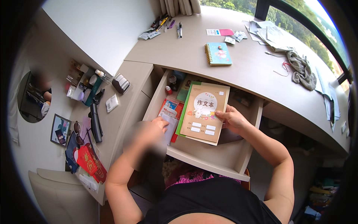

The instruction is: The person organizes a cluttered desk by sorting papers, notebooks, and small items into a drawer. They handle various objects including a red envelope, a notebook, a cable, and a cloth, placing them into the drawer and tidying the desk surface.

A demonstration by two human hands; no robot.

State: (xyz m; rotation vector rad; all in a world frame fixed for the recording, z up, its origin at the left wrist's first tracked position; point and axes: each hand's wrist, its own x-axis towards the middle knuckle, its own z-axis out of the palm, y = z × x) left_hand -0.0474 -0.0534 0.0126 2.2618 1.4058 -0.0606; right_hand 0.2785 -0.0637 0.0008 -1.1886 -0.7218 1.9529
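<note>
My right hand [233,119] grips the right edge of a brown composition book [205,120], with its thumb on the cover. A green-edged book [182,117] shows beneath it, and the stack is over the open drawer [193,152]. At the drawer's left side, the fingers of my left hand [159,127] lie on a pale envelope [170,126]. Blur covers part of that hand, so its grip cannot be made out. Under the envelope are red packets [179,109]. Farther back in the drawer stands a small red-capped bottle [168,89].
On the desk [173,53] lie a blue spiral notebook [219,54], several pens [165,23], loose papers [268,33] and a grey cloth [303,71]. The left side counter holds cosmetics [89,81], a black hair tool [96,123], sunglasses [78,131] and red envelopes [89,162].
</note>
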